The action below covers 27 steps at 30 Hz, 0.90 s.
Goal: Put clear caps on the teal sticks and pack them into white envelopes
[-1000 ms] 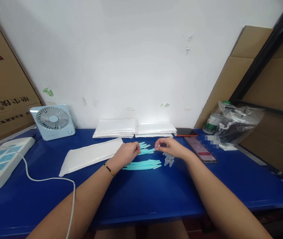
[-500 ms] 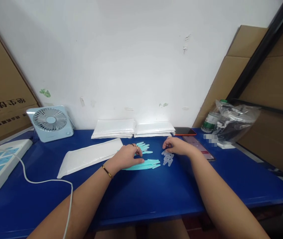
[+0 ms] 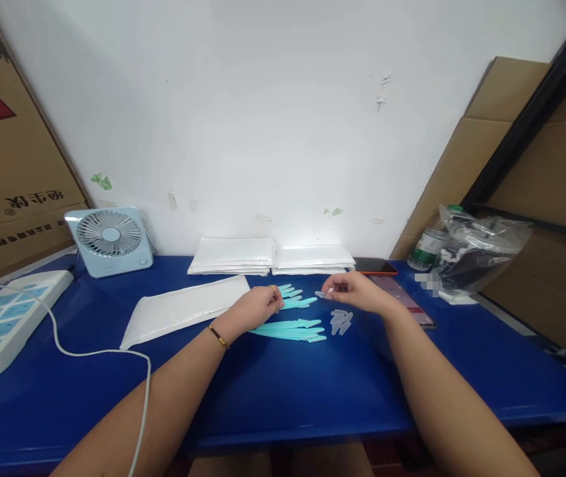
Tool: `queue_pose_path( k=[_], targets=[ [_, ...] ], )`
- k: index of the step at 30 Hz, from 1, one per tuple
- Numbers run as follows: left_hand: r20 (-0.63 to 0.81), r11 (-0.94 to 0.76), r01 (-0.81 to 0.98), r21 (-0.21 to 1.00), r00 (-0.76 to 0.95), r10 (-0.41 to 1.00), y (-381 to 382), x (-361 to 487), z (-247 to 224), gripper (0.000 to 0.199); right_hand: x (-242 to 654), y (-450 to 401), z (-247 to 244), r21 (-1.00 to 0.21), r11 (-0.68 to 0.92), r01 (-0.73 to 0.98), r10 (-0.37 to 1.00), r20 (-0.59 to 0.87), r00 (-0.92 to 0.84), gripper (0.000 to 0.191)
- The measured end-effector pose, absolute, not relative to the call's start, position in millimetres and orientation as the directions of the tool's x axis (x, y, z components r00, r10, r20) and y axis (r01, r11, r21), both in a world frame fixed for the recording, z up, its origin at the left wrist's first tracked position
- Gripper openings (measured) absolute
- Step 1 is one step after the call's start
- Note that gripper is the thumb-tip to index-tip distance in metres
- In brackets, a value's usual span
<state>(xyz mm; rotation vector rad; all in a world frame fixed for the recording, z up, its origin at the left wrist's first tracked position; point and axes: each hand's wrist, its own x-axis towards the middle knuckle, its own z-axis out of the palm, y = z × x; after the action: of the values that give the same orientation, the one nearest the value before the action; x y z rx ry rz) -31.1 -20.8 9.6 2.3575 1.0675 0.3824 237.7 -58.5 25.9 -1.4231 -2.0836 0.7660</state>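
My left hand (image 3: 262,306) is closed, pinching a teal eyebrow razor (image 3: 301,303) whose blade end points right. Under and behind that hand more teal razors (image 3: 289,289) are fanned out. Another group of razors (image 3: 293,330) lies just in front of it, handles to the left. Between the thumb and fingers of my right hand (image 3: 350,291) is a small clear plastic cap (image 3: 320,294), close to the tip of the held razor but apart from it. Several loose clear caps (image 3: 341,321) lie on the blue table below my right hand.
A white padded envelope (image 3: 183,311) lies left of the razors; two stacks of envelopes (image 3: 233,255) stand by the wall. Phones (image 3: 402,301) lie at the right, near a bottle (image 3: 427,248) and plastic bag (image 3: 482,245). A fan (image 3: 111,242), power strip (image 3: 19,318) and cable (image 3: 99,354) are left.
My left hand has closed on one razor and lifted it from the group. My right hand has picked up a clear cap and turned it toward the razor's tip.
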Motion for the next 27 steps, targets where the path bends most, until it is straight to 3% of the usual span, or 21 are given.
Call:
queue_pose_path(
  k=[12,23,27],
  targets=[
    [0.021,-0.423,0.555,0.716,0.589,0.808,-7,-36,2,0.023,236,-54,21,-0.689,0.501,0.524,0.865,0.387,-0.319,0.006],
    [0.052,-0.462,0.497,0.734,0.638,0.768,-6,-33,-2,0.028,215,-50,10,-0.709,0.531,0.464,0.846,0.420,-0.328,0.006],
    [0.072,-0.492,0.565,0.663,0.606,0.792,-6,-34,-1,0.026,217,-49,9,-0.680,0.512,0.526,0.859,0.383,-0.341,0.009]
  ],
)
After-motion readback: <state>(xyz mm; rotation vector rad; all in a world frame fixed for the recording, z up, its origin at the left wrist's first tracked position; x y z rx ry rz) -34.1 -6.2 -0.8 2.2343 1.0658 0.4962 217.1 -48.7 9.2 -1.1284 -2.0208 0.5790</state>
